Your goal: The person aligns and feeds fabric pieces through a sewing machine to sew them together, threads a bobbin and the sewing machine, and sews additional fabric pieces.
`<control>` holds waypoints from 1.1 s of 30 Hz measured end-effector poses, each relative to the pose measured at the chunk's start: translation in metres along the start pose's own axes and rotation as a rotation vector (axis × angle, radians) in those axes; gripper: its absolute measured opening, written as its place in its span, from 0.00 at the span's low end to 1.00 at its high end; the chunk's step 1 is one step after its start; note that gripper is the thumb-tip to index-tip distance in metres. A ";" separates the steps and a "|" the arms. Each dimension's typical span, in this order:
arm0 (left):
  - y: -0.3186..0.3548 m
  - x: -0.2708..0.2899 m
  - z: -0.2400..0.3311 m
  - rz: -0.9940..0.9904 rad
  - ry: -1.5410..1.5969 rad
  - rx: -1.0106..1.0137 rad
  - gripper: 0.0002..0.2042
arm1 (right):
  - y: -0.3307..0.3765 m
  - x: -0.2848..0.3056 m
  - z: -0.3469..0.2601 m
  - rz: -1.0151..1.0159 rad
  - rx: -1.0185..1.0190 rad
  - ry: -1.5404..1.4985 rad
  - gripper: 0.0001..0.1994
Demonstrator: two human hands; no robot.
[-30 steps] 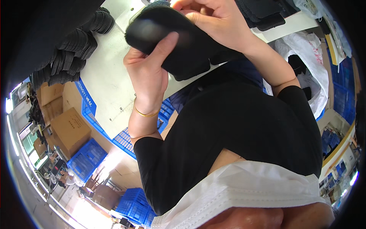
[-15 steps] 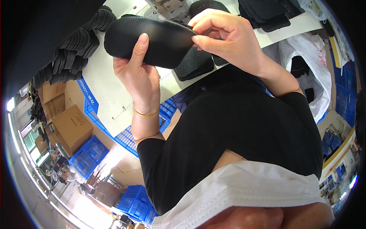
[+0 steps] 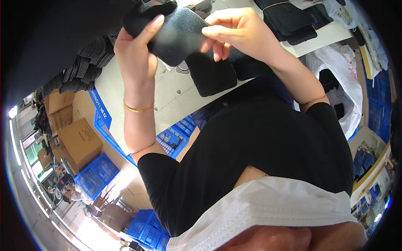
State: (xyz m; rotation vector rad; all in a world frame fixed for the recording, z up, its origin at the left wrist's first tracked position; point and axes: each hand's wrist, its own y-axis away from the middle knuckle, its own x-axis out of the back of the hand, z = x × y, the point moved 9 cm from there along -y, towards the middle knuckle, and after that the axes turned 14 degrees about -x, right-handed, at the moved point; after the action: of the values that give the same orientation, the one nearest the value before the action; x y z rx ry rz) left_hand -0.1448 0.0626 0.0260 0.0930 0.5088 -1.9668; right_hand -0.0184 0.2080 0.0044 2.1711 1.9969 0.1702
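At the far side of the white table (image 3: 138, 108), above its surface, a black round-cornered flat piece of material (image 3: 182, 35) is held up between my two hands. My left hand (image 3: 138, 48) is closed on its left part, the thumb in front and the fingers mostly hidden behind. A darker, matte black part (image 3: 140, 19) shows beside that thumb; whether it belongs to the same piece I cannot tell. Thumb and forefinger of my right hand (image 3: 234, 31) pinch the right edge. Below lie a similar black piece (image 3: 212, 77) and a textured one (image 3: 249, 66), near the table edge.
Stacked black pieces (image 3: 79, 65) stand at the left. Another black stack (image 3: 289, 21) lies at the far right. Metal machine parts (image 3: 202, 5) are behind my hands. A white bag (image 3: 351, 92) with black pieces hangs right. Blue crates (image 3: 97, 171) and cardboard boxes (image 3: 79, 140) stand lower left.
Both hands have moved away from me and slightly left with the black piece. It has turned, its shinier textured face now showing. The black pieces on the table are more exposed.
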 end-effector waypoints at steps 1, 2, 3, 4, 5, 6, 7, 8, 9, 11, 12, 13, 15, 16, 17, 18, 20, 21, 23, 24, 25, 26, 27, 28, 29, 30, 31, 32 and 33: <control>-0.011 0.011 -0.001 -0.032 -0.048 0.011 0.13 | -0.003 -0.002 -0.007 0.001 0.059 0.024 0.11; -0.018 0.020 0.000 -0.062 -0.096 0.024 0.11 | -0.003 -0.005 -0.014 0.002 0.118 0.047 0.11; -0.024 0.018 -0.003 -0.082 -0.045 0.069 0.10 | -0.008 -0.007 -0.008 -0.069 -0.091 -0.117 0.09; -0.031 0.020 -0.004 -0.086 -0.040 0.068 0.10 | -0.011 -0.007 -0.008 -0.063 -0.090 -0.115 0.09; -0.036 0.021 -0.008 -0.104 -0.058 0.094 0.10 | -0.014 -0.005 -0.008 -0.049 -0.063 -0.118 0.09; -0.041 0.023 -0.011 -0.121 -0.080 0.120 0.10 | -0.016 -0.004 -0.010 -0.037 -0.035 -0.124 0.08; -0.045 0.026 -0.013 -0.122 -0.079 0.120 0.10 | -0.017 -0.005 -0.011 -0.036 -0.034 -0.124 0.08; -0.049 0.030 -0.015 -0.102 -0.091 0.125 0.10 | -0.017 -0.005 -0.013 -0.029 -0.039 -0.132 0.08; -0.051 0.034 -0.016 -0.084 -0.103 0.130 0.11 | -0.017 -0.005 -0.014 -0.021 -0.043 -0.140 0.08; -0.053 0.036 -0.013 -0.086 -0.106 0.126 0.12 | -0.017 -0.005 -0.014 -0.026 -0.022 -0.147 0.08; -0.054 0.034 -0.014 -0.091 -0.105 0.126 0.13 | -0.017 -0.004 -0.014 -0.026 -0.003 -0.153 0.08; -0.055 0.032 -0.014 -0.095 -0.102 0.128 0.13 | -0.017 -0.003 -0.014 -0.020 -0.004 -0.153 0.08; -0.053 0.023 -0.013 -0.137 -0.078 0.137 0.13 | -0.014 -0.004 -0.018 -0.042 0.055 -0.181 0.08; -0.053 0.025 -0.013 -0.138 -0.077 0.139 0.13 | -0.015 -0.005 -0.017 -0.041 0.054 -0.182 0.08; -0.056 0.027 -0.009 -0.179 -0.074 0.097 0.14 | -0.018 -0.008 -0.015 -0.055 0.059 -0.193 0.09; -0.056 0.019 -0.002 -0.220 -0.069 0.055 0.15 | -0.019 -0.011 -0.015 -0.068 0.065 -0.203 0.09; -0.046 0.004 0.034 -0.283 -0.433 -0.327 0.14 | -0.017 -0.012 -0.018 -0.063 0.059 -0.209 0.10; -0.025 -0.019 0.065 -0.337 -0.795 -0.715 0.13 | -0.017 -0.012 -0.019 -0.055 0.030 -0.173 0.10; 0.006 -0.044 0.068 -0.298 -0.809 -0.976 0.11 | -0.017 -0.002 -0.013 0.005 -0.011 -0.132 0.11; 0.035 -0.050 0.087 -0.230 -0.865 -1.244 0.10 | -0.013 -0.001 -0.015 0.005 0.002 -0.126 0.11; 0.053 -0.061 0.083 -0.433 -1.006 -1.273 0.12 | -0.012 -0.003 -0.017 -0.003 0.015 -0.118 0.11; 0.055 -0.060 0.077 -0.430 -1.016 -1.275 0.12 | -0.013 -0.005 -0.018 -0.012 0.019 -0.118 0.11; 0.064 -0.065 0.069 -0.464 -1.082 -1.357 0.13 | -0.012 -0.006 -0.020 0.002 0.043 -0.107 0.11; 0.070 -0.069 0.063 -0.500 -1.145 -1.439 0.15 | -0.011 -0.007 -0.022 0.019 0.068 -0.097 0.11; 0.071 -0.067 0.063 -0.510 -1.151 -1.489 0.16 | -0.011 -0.009 -0.022 0.003 0.094 -0.121 0.12; 0.068 -0.066 0.062 -0.510 -1.150 -1.488 0.16 | -0.012 -0.010 -0.022 0.003 0.092 -0.121 0.12; 0.068 -0.066 0.061 -0.520 -1.141 -1.521 0.14 | -0.011 -0.010 -0.026 0.009 0.128 -0.115 0.11; 0.069 -0.066 0.060 -0.532 -1.131 -1.554 0.12 | -0.011 -0.011 -0.029 0.015 0.164 -0.110 0.12; 0.067 -0.064 0.060 -0.532 -1.126 -1.554 0.12 | -0.012 -0.011 -0.029 0.019 0.163 -0.109 0.12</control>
State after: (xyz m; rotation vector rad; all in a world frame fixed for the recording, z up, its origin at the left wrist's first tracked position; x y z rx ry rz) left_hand -0.0480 0.0698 0.0786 -2.0965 1.1379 -1.2241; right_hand -0.0370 0.1996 0.0306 2.2419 1.9935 -0.1103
